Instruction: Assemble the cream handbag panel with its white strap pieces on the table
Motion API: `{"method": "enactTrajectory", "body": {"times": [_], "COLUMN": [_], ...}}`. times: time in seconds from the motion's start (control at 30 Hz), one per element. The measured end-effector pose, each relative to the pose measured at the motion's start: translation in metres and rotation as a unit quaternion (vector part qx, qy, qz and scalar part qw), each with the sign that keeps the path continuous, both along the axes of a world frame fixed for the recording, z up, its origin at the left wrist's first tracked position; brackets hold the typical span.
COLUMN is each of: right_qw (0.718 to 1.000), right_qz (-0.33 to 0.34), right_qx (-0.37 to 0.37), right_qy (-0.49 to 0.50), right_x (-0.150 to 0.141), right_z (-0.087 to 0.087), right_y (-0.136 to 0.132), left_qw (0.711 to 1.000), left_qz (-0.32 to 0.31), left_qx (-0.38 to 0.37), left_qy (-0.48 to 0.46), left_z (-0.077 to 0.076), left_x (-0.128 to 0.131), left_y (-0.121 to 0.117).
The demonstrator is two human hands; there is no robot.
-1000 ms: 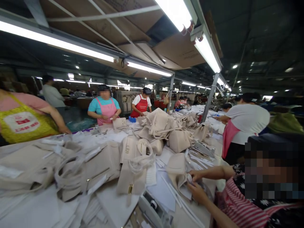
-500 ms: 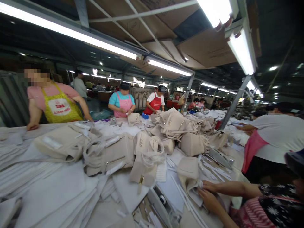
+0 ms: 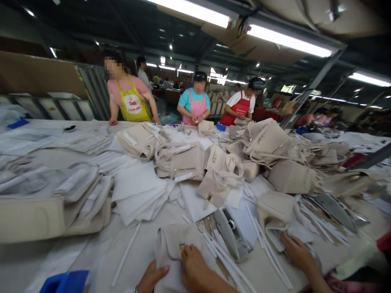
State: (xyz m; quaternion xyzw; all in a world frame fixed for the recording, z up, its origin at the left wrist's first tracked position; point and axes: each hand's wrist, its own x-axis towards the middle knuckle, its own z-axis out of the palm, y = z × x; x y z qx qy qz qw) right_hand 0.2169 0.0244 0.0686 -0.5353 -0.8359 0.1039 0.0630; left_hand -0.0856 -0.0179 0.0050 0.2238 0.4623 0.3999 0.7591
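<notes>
A beige handbag with a front flap stands upright at the bottom middle, directly before me. My left hand grips its left side, the thumb lying across the front and the other fingers mostly hidden. My right hand is closed at the gold-coloured clasp under the flap, its fingertips pressed on it. What those fingertips pinch is partly covered. Just right of the bag lie white strips and a grey metal tool-like device.
At right, a co-worker's hand works on another beige bag. Beige bags are heaped across the table's middle. White sheets and a large beige bag lie left. A blue object sits at the lower left edge. Co-workers stand opposite.
My view has swung left and down. Both my hands and the bag they hold have come into view at the bottom. The co-worker at right has shifted partly out of frame.
</notes>
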Motion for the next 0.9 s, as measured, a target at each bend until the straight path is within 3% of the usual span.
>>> {"method": "enactTrajectory", "body": {"times": [0.13,0.23,0.47,0.57,0.63,0.67,0.73,0.8,0.83,0.9], "right_qw": [0.997,0.992,0.991,0.990,0.991,0.991,0.991,0.991,0.991,0.987], "right_qz": [0.039,0.061,0.061,0.052,0.037,0.031,0.026,0.031,0.033,0.039], "right_qx": [-0.067,-0.114,-0.123,-0.128,-0.130,-0.130,-0.131,-0.130,-0.133,-0.150], "right_qy": [0.009,0.004,-0.009,-0.012,-0.019,-0.020,-0.019,-0.008,0.001,0.027], "right_x": [-0.089,-0.130,-0.138,-0.140,-0.143,-0.144,-0.147,-0.149,-0.149,-0.147], "right_z": [-0.047,-0.067,-0.069,-0.071,-0.074,-0.075,-0.076,-0.075,-0.075,-0.074], "right_y": [-0.005,-0.023,-0.028,-0.027,-0.026,-0.026,-0.027,-0.028,-0.028,-0.025], "left_qw": [0.997,0.998,0.997,0.990,0.946,0.899,0.777,0.683,0.653,0.620], "left_qz": [-0.066,-0.063,-0.051,-0.089,-0.103,-0.093,-0.078,-0.127,-0.177,-0.270], "left_qx": [0.025,0.012,-0.053,-0.041,-0.021,0.007,0.122,0.294,0.364,0.423], "left_qy": [-0.030,-0.023,-0.010,0.104,0.306,0.427,0.613,0.656,0.640,0.603], "left_z": [-0.007,-0.016,-0.037,-0.031,-0.020,-0.013,0.002,0.012,0.012,0.006], "left_x": [-0.010,-0.015,-0.027,-0.031,-0.031,-0.028,-0.019,-0.006,0.001,0.013], "left_y": [0.002,0.000,-0.007,-0.003,-0.001,0.000,0.000,0.000,0.000,0.000]}}
